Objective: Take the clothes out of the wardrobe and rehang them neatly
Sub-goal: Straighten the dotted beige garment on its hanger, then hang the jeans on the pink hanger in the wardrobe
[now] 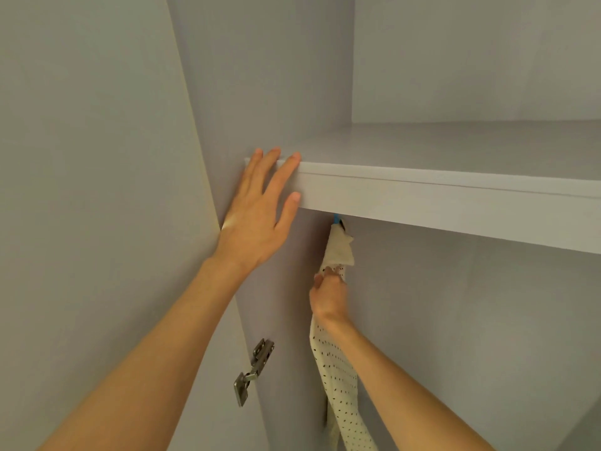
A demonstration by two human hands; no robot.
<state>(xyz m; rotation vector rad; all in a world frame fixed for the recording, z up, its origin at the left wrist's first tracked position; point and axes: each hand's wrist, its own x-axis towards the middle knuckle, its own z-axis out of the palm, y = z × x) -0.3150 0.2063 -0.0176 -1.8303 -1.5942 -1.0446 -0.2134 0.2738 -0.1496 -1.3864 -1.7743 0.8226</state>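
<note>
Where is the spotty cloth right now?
In the head view, the spotty cream garment hangs below the white shelf, just right of centre, gripped by the right hand, with the door hinge to its left.

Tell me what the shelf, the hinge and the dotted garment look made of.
Shelf: likely laminated board, matte pale grey, with a seam line along its front edge. Hinge: metal, with a silvery sheen. Dotted garment: soft cream fabric with dark dots, draping in folds; fibre unclear.

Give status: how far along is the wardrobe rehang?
Done: nothing visibly finished. In hand: right hand grips a dotted cream garment hanging from a blue hanger under the shelf; left hand lies open on the shelf edge. Left: can't tell, no other clothes in view.
</note>
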